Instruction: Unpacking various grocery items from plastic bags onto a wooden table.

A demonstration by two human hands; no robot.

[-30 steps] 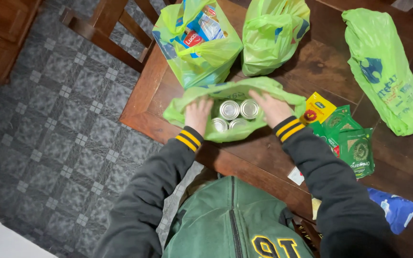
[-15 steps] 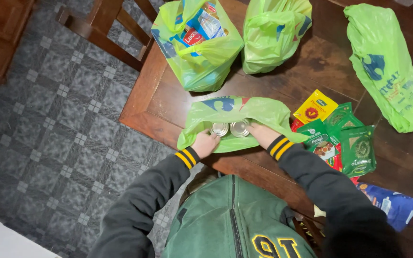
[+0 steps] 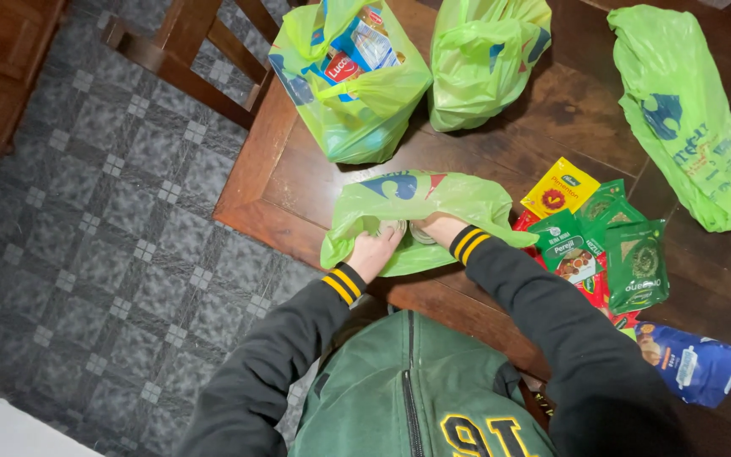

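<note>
Green plastic bag lying flat near the front edge of the bench, close to its front left corner, and both hands are buried in its mouth. Left hand curls over the bag's near lip, fingers tucked in against a tin can whose silver top just peeks out. Right hand is pushed in beside it, knuckles up, covering a second can so only a sliver shows. Whether either hand has actually closed on a can, I cannot tell; the plastic and the fingers hide the grip. Dark sleeves with yellow-striped cuffs run back to a green jacket.

Just right of the bag, a cluster of flat packets: a yellow sachet touching the bag's right end, green herb packets overlapping below it. Toward the front right corner, a blue packet. Along the far edge, two standing green bags: one open and full of groceries, one knotted shut. At the right edge, an emptied green bag lies flat. Off the left edge, a wooden chair stands on a grey patterned floor.
</note>
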